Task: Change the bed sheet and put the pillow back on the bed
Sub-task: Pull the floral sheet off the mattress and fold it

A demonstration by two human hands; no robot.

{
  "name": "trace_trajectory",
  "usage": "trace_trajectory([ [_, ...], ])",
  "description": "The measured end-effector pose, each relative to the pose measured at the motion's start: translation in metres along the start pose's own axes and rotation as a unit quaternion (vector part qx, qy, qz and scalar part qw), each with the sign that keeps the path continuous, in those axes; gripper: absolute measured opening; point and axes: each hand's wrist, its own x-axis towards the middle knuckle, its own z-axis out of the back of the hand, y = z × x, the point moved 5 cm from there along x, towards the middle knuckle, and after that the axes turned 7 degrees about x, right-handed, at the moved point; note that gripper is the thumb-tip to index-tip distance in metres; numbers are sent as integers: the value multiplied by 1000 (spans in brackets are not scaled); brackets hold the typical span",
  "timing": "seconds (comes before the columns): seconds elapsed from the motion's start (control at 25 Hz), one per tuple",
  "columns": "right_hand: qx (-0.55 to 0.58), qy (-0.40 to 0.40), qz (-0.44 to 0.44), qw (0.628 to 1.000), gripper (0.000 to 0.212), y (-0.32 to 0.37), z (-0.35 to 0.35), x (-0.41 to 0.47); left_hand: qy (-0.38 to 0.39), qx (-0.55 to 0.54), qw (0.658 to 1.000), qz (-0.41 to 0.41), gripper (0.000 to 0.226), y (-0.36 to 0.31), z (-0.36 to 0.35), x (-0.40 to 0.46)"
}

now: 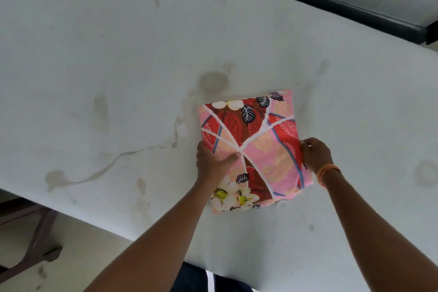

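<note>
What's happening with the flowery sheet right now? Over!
Left hand grips folded sheet, thumb on top. Right hand pinches its right edge. Sheet still folded on bare mattress. Nothing blocking.

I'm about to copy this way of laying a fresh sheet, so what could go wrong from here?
1. The folded sheet lies near the mattress edge closest to the person, so unfolding may spill cloth off that side.
2. The left hand grips one edge and the right hand pinches the other; an uneven pull could open it crooked.
3. The mattress shows stains, which a thin sheet might not hide.
</note>
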Motion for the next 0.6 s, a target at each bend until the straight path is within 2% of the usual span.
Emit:
trace_trajectory([
  [0.12,86,9,-45,995,66,-13,-10,0,8,-63,997,43,102,11,-11,11],
  [0.2,125,9,-31,992,73,-7,-17,-11,34,-103,993,55,86,19,-12,16],
  [0.28,-1,12,0,1000,84,-7,-25,-20,81,-130,987,53,65,25,-9,16],
  [0.36,-57,-3,14,998,79,-7,-33,-20,131,-165,976,54,52,27,-9,16],
  [0.48,115,33,-57,991,64,-11,-44,-16,167,-204,963,59,46,26,-7,2],
  [0.6,206,108,-118,965,57,-13,-44,-24,152,-229,957,96,40,15,4,-18],
])
